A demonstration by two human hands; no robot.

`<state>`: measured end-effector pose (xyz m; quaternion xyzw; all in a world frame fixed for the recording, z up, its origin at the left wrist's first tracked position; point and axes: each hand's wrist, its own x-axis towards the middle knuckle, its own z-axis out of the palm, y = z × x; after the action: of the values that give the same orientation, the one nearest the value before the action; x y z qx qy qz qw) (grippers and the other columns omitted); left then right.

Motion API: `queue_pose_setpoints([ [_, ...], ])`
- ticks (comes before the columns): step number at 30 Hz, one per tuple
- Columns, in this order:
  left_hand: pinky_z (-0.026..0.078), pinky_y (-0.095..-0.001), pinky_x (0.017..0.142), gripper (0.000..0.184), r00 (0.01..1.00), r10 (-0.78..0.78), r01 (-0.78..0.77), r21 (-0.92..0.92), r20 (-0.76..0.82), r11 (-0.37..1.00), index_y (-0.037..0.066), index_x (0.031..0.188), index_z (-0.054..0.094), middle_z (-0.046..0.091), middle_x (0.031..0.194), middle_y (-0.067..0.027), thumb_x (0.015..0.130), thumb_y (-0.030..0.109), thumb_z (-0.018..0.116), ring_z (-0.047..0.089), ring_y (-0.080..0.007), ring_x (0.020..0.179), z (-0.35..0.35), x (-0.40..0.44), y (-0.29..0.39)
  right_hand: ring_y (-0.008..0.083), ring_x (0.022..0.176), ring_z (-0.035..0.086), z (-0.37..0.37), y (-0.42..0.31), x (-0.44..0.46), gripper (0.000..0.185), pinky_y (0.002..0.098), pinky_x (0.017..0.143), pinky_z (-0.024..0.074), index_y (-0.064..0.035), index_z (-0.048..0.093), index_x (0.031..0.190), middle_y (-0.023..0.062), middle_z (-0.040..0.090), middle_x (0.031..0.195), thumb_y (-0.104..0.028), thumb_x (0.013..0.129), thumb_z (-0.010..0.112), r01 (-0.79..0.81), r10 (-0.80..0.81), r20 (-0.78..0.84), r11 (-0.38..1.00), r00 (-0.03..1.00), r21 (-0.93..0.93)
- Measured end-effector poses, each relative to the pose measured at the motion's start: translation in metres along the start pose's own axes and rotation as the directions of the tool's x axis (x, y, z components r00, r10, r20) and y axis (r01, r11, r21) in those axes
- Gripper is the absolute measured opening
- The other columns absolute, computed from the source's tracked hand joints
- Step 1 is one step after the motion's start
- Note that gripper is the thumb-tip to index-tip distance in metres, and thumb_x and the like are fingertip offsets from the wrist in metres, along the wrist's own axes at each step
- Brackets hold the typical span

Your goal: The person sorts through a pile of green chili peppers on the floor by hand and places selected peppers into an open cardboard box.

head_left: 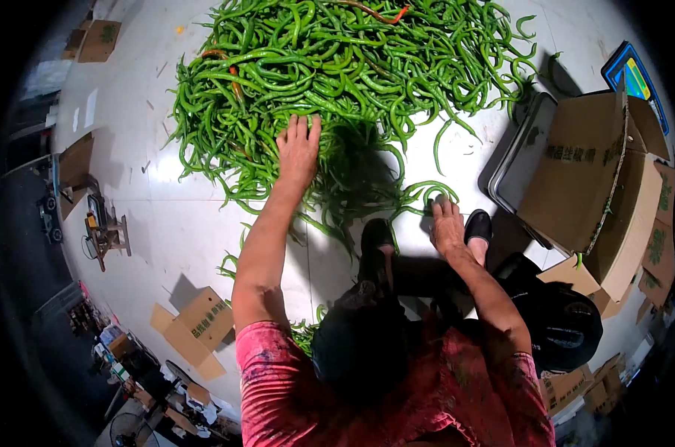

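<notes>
A large heap of long green chili peppers [337, 67] covers the pale floor in front of me, with a few reddish ones among them. My left hand [298, 153] rests on the near left side of the heap, fingers stretched out and slightly apart over the peppers. Lower and to the right, my right hand [447, 229] reaches down beside my shoe, its fingertips at a few loose green peppers [425, 192] on the floor. Its fingers look extended; their undersides are hidden.
At right, an opened cardboard box [575, 164] leans on a metal tray [512, 160], with a blue-edged scale [637, 78] behind. Another open carton [203, 324] lies at lower left, near a small wooden stool [112, 231]. More green peppers [304, 335] lie by my left leg.
</notes>
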<state>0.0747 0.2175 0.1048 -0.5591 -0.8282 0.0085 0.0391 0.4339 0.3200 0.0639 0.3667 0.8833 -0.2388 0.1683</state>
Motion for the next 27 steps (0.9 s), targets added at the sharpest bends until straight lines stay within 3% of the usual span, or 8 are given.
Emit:
queue_pose_setpoints([
  [6,0.036,-0.0455,0.092,0.073,0.933,0.238,-0.232,-0.056,0.269,0.971,0.01,0.133,0.042,0.048,0.116,-0.0121,0.065,-0.004,0.063,0.048,-0.0299,0.107,-0.016,0.004,-0.017,0.0336,0.121,0.041,0.007,0.016,-0.002,0.055,0.0447,0.097,0.0385,-0.0058,0.051,0.122,0.0137,0.039,0.138,-0.006,0.069,0.064,0.001,-0.003,0.045,0.999,0.999,0.053],
  [7,0.036,-0.0451,0.093,0.07,0.918,0.218,-0.195,-0.102,0.332,0.975,0.011,0.131,0.045,0.049,0.119,-0.0105,0.064,-0.003,0.063,0.046,-0.0304,0.111,-0.026,0.004,-0.02,0.0338,0.121,0.041,0.009,0.016,-0.002,0.055,0.0446,0.097,0.0387,-0.0058,0.051,0.123,0.0137,0.039,0.139,-0.006,0.069,0.065,0.007,-0.01,0.039,0.998,0.999,0.056],
  [11,0.033,-0.0443,0.098,0.058,0.955,0.273,-0.274,-0.01,0.114,0.962,0.011,0.121,0.051,0.053,0.12,-0.0071,0.066,-0.003,0.064,0.042,-0.0293,0.118,-0.03,0.013,-0.021,0.0365,0.118,0.044,0.008,0.012,-0.002,0.053,0.0438,0.097,0.0402,-0.0034,0.052,0.123,0.0164,0.043,0.134,-0.007,0.072,0.064,0.037,-0.038,0.001,0.997,0.999,0.067],
  [14,0.034,-0.0439,0.097,0.047,0.946,0.308,-0.314,0.045,0.102,0.948,0.01,0.115,0.055,0.054,0.117,-0.007,0.07,0.001,0.062,0.043,-0.0286,0.115,-0.019,0.027,-0.021,0.0377,0.116,0.045,0.005,0.006,-0.004,0.05,0.0438,0.097,0.0408,-0.0031,0.052,0.122,0.0179,0.046,0.132,-0.008,0.074,0.064,0.044,-0.047,0.052,0.997,0.998,0.056],
  [18,0.034,-0.0444,0.097,0.038,0.83,0.327,-0.417,0.114,0.451,0.901,0.012,0.113,0.058,0.055,0.11,-0.0064,0.075,0.007,0.057,0.046,-0.0289,0.11,-0.026,0.027,-0.019,0.0379,0.114,0.047,0.001,0.013,-0.001,0.048,0.0445,0.095,0.042,-0.0036,0.053,0.121,0.0189,0.048,0.129,-0.009,0.075,0.063,0.056,-0.061,0.078,0.996,0.995,0.067],
  [22,0.036,-0.0423,0.093,0.042,0.871,0.46,-0.48,0.098,0.169,0.872,0.011,0.116,0.053,0.054,0.105,-0.0054,0.075,0.008,0.058,0.046,-0.0254,0.108,-0.023,0.016,-0.04,0.0364,0.112,0.049,0.003,0.017,-0.002,0.047,0.0439,0.094,0.0421,-0.0049,0.054,0.117,0.0174,0.05,0.126,-0.009,0.071,0.064,0.079,-0.085,0.067,0.993,0.994,0.091],
  [26,0.035,-0.0411,0.097,0.051,0.812,0.297,-0.426,0.16,0.503,0.891,0.011,0.125,0.048,0.05,0.124,-0.0057,0.076,0.009,0.058,0.044,-0.0245,0.117,-0.017,0.038,-0.029,0.0363,0.113,0.048,0.021,0.023,0.002,0.053,0.0448,0.091,0.0426,-0.0075,0.055,0.116,0.016,0.05,0.127,-0.009,0.065,0.067,0.083,-0.085,0.024,0.995,0.996,0.058],
  [27,0.034,-0.041,0.098,0.052,0.84,0.349,-0.434,0.128,0.415,0.892,0.011,0.126,0.048,0.049,0.127,-0.0061,0.075,0.009,0.058,0.042,-0.0258,0.121,-0.014,0.032,-0.033,0.0362,0.112,0.049,0.023,0.027,0.001,0.05,0.0446,0.091,0.0428,-0.0073,0.056,0.115,0.0157,0.051,0.125,-0.009,0.066,0.066,0.08,-0.082,0.027,0.995,0.996,0.066],
])
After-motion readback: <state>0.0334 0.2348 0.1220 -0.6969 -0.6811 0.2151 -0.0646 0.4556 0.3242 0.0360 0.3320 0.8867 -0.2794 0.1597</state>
